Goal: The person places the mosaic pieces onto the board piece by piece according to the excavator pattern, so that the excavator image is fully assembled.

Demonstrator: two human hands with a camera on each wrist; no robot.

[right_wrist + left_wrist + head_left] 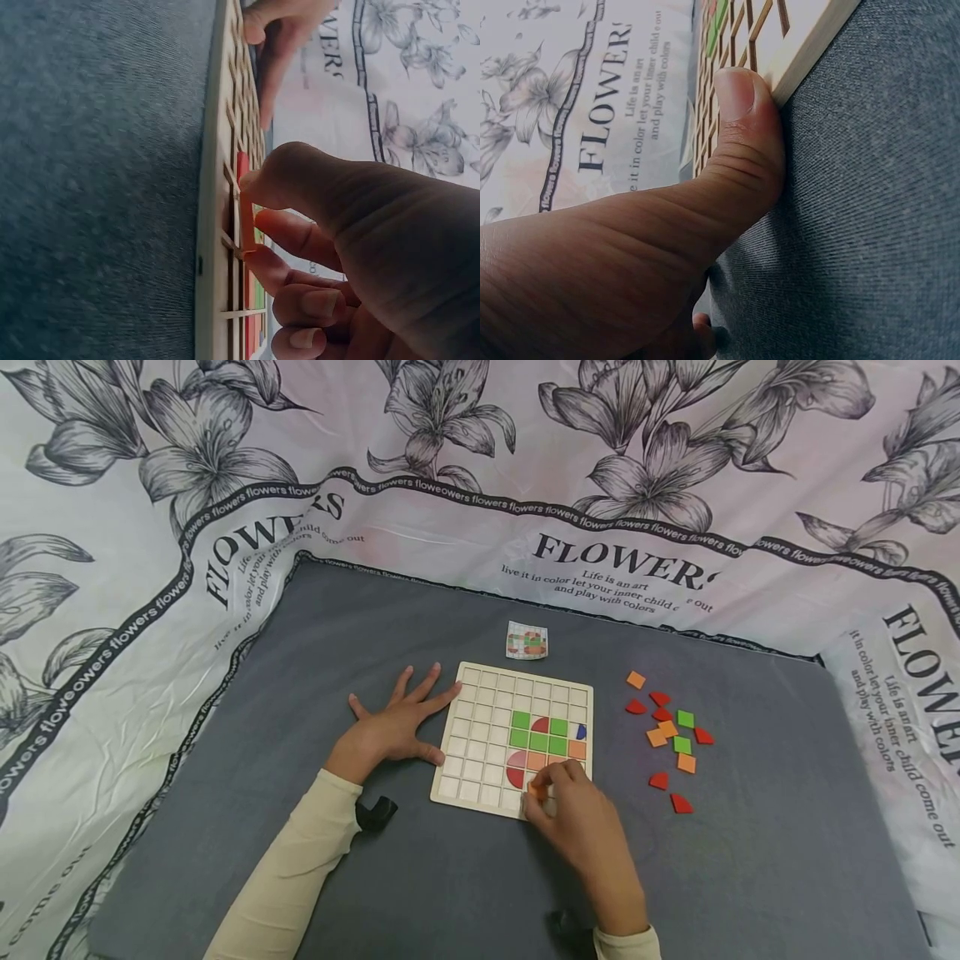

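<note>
A wooden grid board (472, 703) lies on the grey table, with green squares (538, 741), red rounded pieces (516, 777), orange squares (577, 749) and a blue piece (581, 732) in its cells. Over the lower part of the grid, my right hand (581, 818) pinches an orange square tile (247, 221) between thumb and fingers. In the right wrist view, that tile sits low at a cell beside a red piece (242, 166). My left hand (393, 727) is spread at the board's left side, its thumb (739, 112) against the edge.
Right of the board lie loose red quarter-circles (682, 803), orange squares (636, 679) and green squares (686, 718). A small printed card (527, 642) with a coloured grid pattern lies beyond the board. Flower-printed cloth (450, 518) borders the table's far side.
</note>
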